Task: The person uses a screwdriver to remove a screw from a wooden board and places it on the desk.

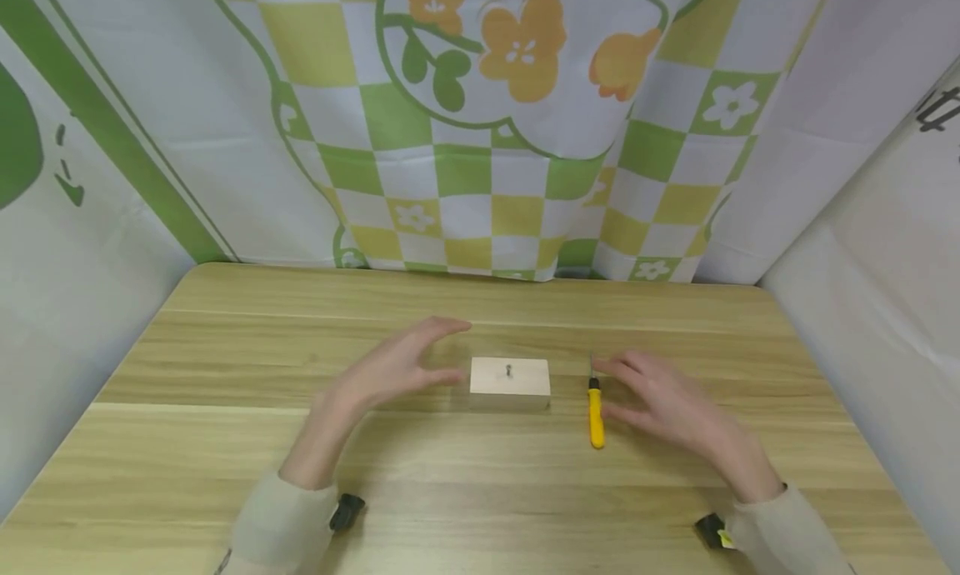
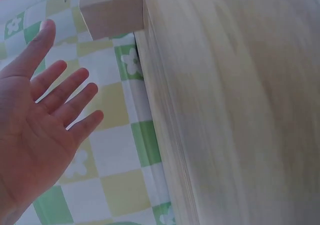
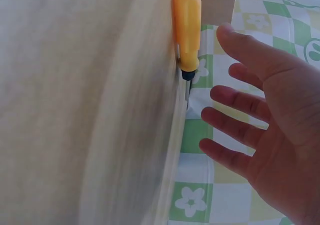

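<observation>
A small pale wooden block (image 1: 510, 378) lies in the middle of the wooden table (image 1: 225, 442), with a dark screw (image 1: 509, 370) standing in its top. Right of it lies a yellow-handled screwdriver (image 1: 596, 415), tip pointing away from me. My left hand (image 1: 408, 360) hovers just left of the block, fingers spread and holding nothing. My right hand (image 1: 652, 392) hovers just right of the screwdriver, fingers straight, not gripping it. The left wrist view shows the open palm (image 2: 40, 120) below the block (image 2: 111, 9). The right wrist view shows open fingers (image 3: 250, 110) beside the screwdriver handle (image 3: 188, 27).
A green, yellow and white checked cloth with orange flowers (image 1: 487, 125) hangs behind the table's far edge. White walls (image 1: 870, 250) close in on both sides. Dark wrist-camera mounts (image 1: 347, 510) sit at both sleeves.
</observation>
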Available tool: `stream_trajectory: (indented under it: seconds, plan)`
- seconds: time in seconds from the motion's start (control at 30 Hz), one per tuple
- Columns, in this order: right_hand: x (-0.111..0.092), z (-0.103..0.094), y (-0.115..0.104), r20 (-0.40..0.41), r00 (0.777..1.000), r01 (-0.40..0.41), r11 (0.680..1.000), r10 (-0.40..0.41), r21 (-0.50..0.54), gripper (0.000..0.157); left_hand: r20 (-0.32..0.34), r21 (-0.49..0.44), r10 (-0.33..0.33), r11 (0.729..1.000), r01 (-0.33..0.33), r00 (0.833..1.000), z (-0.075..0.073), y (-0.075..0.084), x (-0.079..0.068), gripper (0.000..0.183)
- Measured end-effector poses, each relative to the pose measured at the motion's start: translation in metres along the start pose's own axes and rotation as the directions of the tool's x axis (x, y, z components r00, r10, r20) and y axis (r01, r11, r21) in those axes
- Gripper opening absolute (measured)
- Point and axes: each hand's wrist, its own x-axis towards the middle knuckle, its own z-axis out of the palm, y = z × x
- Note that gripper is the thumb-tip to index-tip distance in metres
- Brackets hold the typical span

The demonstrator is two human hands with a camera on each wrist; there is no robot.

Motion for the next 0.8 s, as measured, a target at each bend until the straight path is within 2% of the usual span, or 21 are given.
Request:
stream_trajectory:
  seconds: [0.13, 0.37, 0.63, 0.8]
  plan:
    - [-0.003, 0.001, -0.002, 0.04, 0.999, 0.001, 1.0, -0.001, 0.02, 0.059, 0.035, 0.024, 0.018, 1.0, -0.019, 0.999, 0.005, 0.006, 0.003, 0.075]
    - [-0.004, 0.002, -0.004, 0.083, 0.996, 0.031, 0.999, -0.033, 0.023, 0.06, 0.048, 0.04, 0.049, 0.998, -0.051, 0.998, 0.011, 0.01, 0.007, 0.077]
    - [-0.004, 0.006, -0.007, 0.116, 0.99, 0.077, 0.997, -0.079, 0.02, 0.055, 0.077, 0.002, 0.02, 1.0, -0.021, 0.997, 0.017, 0.011, 0.01, 0.08]
    - [-0.006, 0.009, -0.009, 0.126, 0.985, 0.115, 0.993, -0.117, 0.021, 0.046, 0.084, 0.006, -0.026, 1.0, 0.026, 0.996, 0.017, 0.013, 0.011, 0.065]
